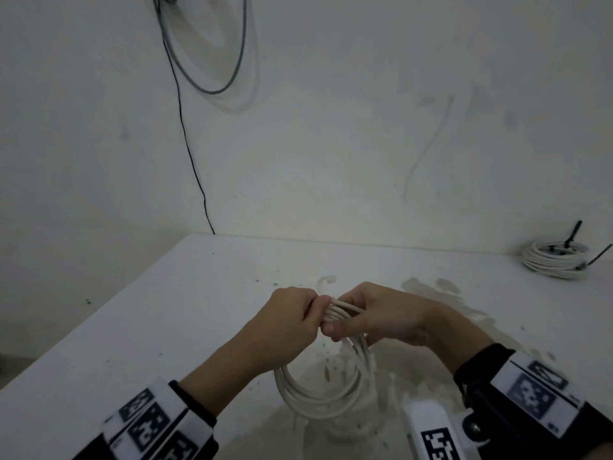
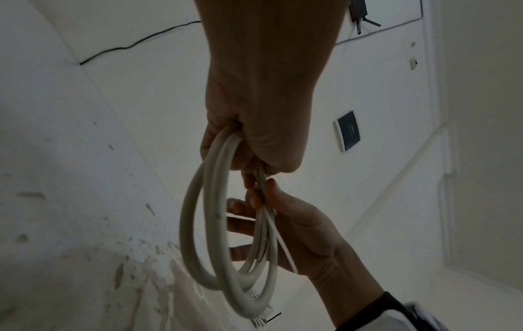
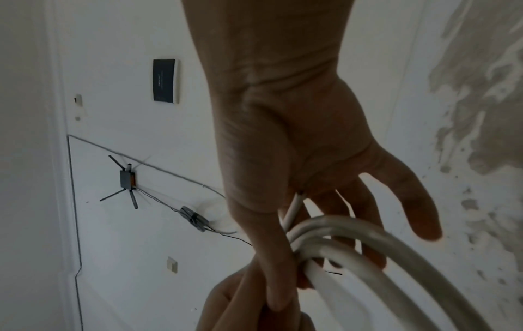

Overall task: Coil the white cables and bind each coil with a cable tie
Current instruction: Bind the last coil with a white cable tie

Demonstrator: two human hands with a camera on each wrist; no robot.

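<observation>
The coil of white cable (image 1: 320,390) hangs low in the centre of the head view, above the desk (image 1: 166,310), its top bunched between both hands. The left hand (image 1: 288,318) is clenched round the gathered loops; the right hand (image 1: 381,318) pinches them just beside it, its other fingers loose. A thin white cable tie (image 2: 278,237) runs along the strands, so binding looks in hand. Next, the tie likely needs threading and pulling tight. 1 bound coil (image 1: 554,258) lies at the right edge.
</observation>
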